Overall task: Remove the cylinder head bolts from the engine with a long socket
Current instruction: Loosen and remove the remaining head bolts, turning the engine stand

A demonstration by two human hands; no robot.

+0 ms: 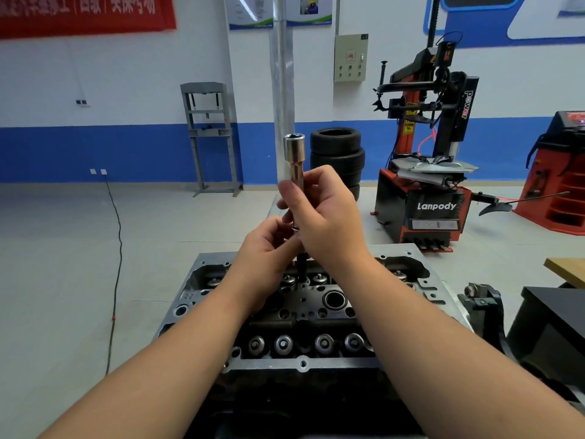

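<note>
Head view is hiding the lower end of the socket [294,160] behind both hands — a dark shaft is showing beneath them, above the engine [304,312]. Tires [337,156] and a tire machine [424,172] are standing behind. Right hand [326,217] is gripping the upright socket; left hand [269,245] is pinching something below — unclear what.

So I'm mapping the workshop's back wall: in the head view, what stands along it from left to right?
Grey press frame → stack of tyres → tyre changer → red machine at the right edge.
</note>
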